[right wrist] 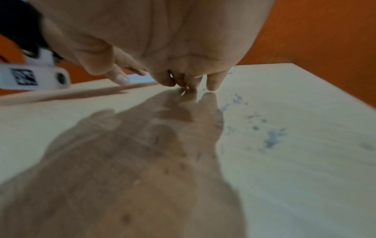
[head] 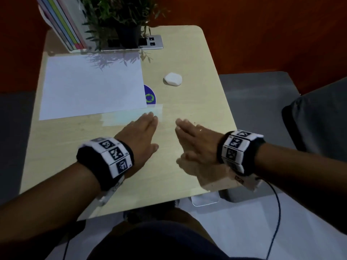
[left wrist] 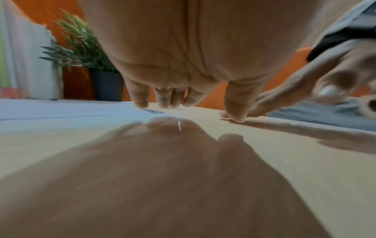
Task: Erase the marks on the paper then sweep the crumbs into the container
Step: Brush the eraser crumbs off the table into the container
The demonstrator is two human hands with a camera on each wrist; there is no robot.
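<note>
A white sheet of paper [head: 90, 85] lies on the left half of the wooden table [head: 197, 59]; I see no marks on it from here. The white eraser [head: 172, 79] rests alone to the right of the sheet. My left hand [head: 142, 132] lies palm down with straight fingers [left wrist: 140, 96] touching the table just below the paper's near right corner. My right hand [head: 193, 136] is flat beside it, fingers [right wrist: 213, 82] together on the wood. Grey eraser crumbs [right wrist: 272, 138] are scattered right of the right hand. Neither hand holds anything.
A purple round sticker [head: 150, 96] peeks out from under the paper's right edge. A potted plant [head: 127, 21], a silver socket strip [head: 150, 43] and standing folders [head: 63, 23] line the far edge. A clear plastic piece [head: 205, 198] shows below the near edge.
</note>
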